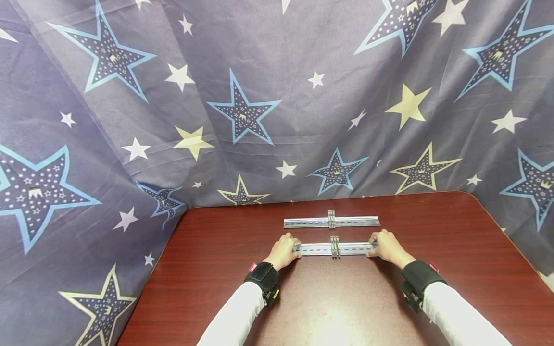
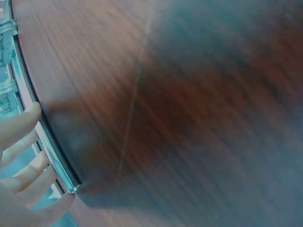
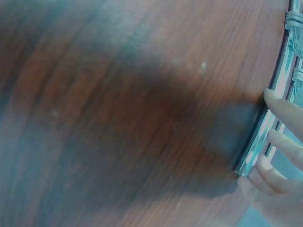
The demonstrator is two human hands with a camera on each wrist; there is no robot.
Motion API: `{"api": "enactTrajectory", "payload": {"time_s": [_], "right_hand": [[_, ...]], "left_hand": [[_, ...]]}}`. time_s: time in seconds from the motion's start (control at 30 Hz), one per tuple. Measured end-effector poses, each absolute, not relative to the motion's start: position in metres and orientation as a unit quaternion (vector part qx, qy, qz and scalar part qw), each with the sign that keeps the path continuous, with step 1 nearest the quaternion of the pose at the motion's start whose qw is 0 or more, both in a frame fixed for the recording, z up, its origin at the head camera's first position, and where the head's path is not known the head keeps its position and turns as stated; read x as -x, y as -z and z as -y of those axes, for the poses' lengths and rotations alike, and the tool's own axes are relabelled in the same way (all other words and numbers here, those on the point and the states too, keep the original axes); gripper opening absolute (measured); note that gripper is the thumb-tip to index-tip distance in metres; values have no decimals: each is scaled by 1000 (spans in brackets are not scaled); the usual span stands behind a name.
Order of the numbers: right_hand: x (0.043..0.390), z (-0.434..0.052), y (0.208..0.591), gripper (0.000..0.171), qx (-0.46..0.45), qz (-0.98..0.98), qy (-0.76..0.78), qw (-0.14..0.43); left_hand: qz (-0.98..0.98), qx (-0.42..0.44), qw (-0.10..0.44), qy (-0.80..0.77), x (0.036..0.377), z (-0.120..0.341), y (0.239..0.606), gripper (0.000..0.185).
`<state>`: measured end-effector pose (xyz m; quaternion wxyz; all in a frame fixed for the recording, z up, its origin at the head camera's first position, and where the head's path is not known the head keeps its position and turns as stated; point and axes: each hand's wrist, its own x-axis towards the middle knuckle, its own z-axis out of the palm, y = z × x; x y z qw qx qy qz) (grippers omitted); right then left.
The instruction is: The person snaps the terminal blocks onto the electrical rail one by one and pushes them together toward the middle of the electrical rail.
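Observation:
A slotted metal DIN rail (image 1: 316, 249) lies crosswise in front of me, with several small grey clip-on pieces (image 1: 335, 247) clustered at its middle. My left hand (image 1: 284, 251) holds its left end, and my right hand (image 1: 388, 247) grips the right end. In the left wrist view the thumb presses the near edge of the rail (image 2: 52, 146) while the other fingers wrap over its end. The right wrist view has the thumb and fingers on the rail (image 3: 258, 142) in a matching way. Behind it sits a second DIN rail (image 1: 307, 222) bearing similar clip-on pieces (image 1: 331, 218).
Both rails are on a reddish-brown wooden table (image 1: 225, 240) with rounded corners. A grey curtain (image 1: 259, 163) printed with stars hangs along the table's back and sides. Light glares on the tabletop nearest me.

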<state>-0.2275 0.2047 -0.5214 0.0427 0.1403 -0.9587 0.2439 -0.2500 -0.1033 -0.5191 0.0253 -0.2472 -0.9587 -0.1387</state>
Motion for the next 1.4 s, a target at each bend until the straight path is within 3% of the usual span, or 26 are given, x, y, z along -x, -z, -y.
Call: {"api": "enactTrajectory", "payload": {"time_s": [1.4], "right_hand": [[259,-205,522,31,-120,957,-261,38]], "left_hand": [[955,233,35,179,288,101,530,29]]}}
